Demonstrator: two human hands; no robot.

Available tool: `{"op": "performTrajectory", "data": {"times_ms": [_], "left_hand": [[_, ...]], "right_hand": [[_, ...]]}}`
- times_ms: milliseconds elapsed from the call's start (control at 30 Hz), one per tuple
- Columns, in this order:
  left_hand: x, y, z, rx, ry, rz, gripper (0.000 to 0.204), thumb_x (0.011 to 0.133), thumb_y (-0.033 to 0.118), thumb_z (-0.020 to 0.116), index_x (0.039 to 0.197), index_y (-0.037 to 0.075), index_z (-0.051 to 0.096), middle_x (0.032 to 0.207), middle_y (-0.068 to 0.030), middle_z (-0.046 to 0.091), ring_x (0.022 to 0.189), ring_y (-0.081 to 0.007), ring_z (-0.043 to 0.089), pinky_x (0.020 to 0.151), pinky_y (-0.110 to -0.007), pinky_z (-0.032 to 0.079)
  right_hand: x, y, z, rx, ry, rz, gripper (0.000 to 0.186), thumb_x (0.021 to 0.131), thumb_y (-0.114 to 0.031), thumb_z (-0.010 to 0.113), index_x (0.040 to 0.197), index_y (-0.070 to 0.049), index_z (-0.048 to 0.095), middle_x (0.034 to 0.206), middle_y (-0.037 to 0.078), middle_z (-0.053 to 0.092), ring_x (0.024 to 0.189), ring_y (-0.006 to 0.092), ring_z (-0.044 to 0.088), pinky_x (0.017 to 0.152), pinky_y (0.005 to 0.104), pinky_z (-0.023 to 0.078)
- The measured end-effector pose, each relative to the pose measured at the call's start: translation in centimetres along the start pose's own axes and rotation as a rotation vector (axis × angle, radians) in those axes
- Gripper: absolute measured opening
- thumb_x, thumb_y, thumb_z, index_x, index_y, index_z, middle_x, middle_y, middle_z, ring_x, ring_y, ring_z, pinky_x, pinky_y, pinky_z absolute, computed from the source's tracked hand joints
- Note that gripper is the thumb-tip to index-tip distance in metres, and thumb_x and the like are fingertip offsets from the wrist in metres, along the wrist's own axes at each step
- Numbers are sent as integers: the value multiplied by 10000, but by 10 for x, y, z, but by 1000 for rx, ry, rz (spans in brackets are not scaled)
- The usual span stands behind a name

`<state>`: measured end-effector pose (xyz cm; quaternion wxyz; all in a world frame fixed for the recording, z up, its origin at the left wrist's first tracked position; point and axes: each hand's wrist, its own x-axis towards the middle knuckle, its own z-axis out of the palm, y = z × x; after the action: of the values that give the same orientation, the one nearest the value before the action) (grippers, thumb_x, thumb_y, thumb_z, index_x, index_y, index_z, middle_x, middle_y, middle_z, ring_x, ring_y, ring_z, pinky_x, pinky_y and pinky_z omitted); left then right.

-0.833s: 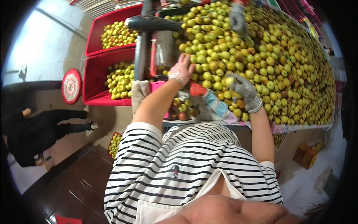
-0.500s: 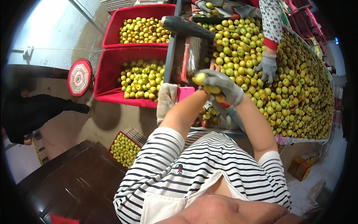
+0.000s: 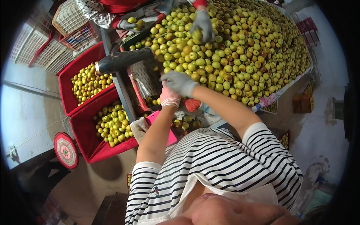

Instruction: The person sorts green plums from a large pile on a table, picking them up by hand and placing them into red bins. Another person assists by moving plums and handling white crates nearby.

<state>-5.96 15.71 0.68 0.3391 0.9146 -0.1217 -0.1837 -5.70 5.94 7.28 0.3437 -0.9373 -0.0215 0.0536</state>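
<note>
My right hand (image 3: 180, 83), in a grey glove, reaches in over the near left edge of the heap of small yellow-green fruit (image 3: 240, 56), which look like jujubes. Its fingers curl toward my left hand (image 3: 170, 98), in a pinkish glove, and any contents are hidden. The left fingers are mostly covered by the right hand, so their pose cannot be made out. Just beyond both hands lies a black tapered cylinder (image 3: 125, 61) with a pale end. A few more fruit (image 3: 185, 123) lie close to my body, beside a red crumpled piece (image 3: 192, 105).
Two red-lined bins (image 3: 85, 147) of fruit stand at left. A pink flat case (image 3: 170, 138) and grey cloth (image 3: 140, 129) lie by my left forearm. Across the heap, a co-worker's gloved hand (image 3: 203, 27) touches fruit; the other (image 3: 130, 24) holds some. Baskets (image 3: 69, 17) are stacked far left.
The view has swung, so the heap and bins sit further left. Fruit that showed in my hands no longer shows. My right hand now overlaps my left, and the co-worker's right hand has shifted over the heap.
</note>
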Motion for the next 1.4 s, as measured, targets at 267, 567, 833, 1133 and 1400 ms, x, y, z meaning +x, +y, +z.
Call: {"op": "performTrajectory", "data": {"times_ms": [267,567,833,1133,1400], "left_hand": [[1,-1,13,91,118,81,632,940,436,513,1444,88,359,1544,-195,274,1119,-401,587,833,-486,529],[1,0,13,54,99,66,615,943,449,490,1442,119,349,1534,-191,289,1131,-424,572,861,-509,508],[16,-17,26,132,-73,30,514,913,435,508,1303,104,549,1296,-193,581,1109,-377,601,909,-445,505],[3,-5,16,34,124,97,603,922,425,522,1405,86,396,1505,-223,323,1082,-428,593,836,-505,521],[1,0,14,81,131,71,623,950,457,477,1454,116,345,1539,-186,286,1100,-416,593,823,-491,530]], "right_hand": [[-55,100,-68,-490,-15,308,376,882,-190,593,1248,-142,520,1288,133,484,1094,323,591,916,460,504],[1,31,-81,-827,-418,396,447,762,-196,732,1183,-67,658,1253,146,629,1135,295,621,884,413,538],[76,-126,-22,185,225,-349,548,785,-273,662,1283,-104,505,1271,201,525,1114,391,570,970,443,466],[95,-20,-38,-387,58,-203,386,841,-130,540,1224,-128,589,1238,121,583,1102,300,605,969,406,477],[71,96,-31,-964,24,48,313,899,-188,550,1207,-144,586,1420,52,462,1167,208,532,934,381,428]]}}
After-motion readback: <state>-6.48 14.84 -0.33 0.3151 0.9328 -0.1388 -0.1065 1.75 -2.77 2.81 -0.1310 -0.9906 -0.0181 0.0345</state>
